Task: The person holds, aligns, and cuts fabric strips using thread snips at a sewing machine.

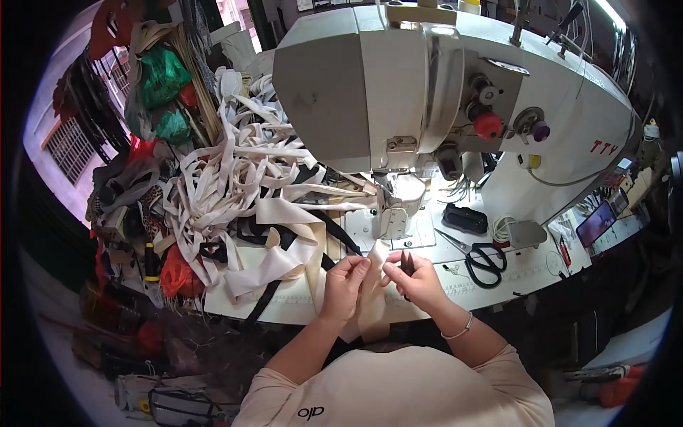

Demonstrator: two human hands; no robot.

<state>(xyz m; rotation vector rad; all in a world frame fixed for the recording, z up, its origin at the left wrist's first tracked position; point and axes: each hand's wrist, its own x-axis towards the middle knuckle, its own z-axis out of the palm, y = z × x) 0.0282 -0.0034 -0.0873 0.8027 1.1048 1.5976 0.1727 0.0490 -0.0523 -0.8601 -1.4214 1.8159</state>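
In front of the sewing machine's needle area, my left hand point(344, 286) is closed on the edge of a cream fabric strip point(372, 299), which hangs down over the table's front edge. My right hand point(415, 282) is closed around small dark snips point(407, 264), their tips pointing up. Its thumb and forefinger are at the right edge of the same strip. The sewing machine point(398, 85) stands just beyond both hands, with its presser foot area point(393, 217) above the strip's upper end.
A big tangle of white strips point(235, 156) covers the table's left side, with black strips among them. Black-handled scissors point(486, 267), a black case point(464, 218) and a coil of white cord point(504, 229) lie to the right. Farther right is a phone point(596, 224).
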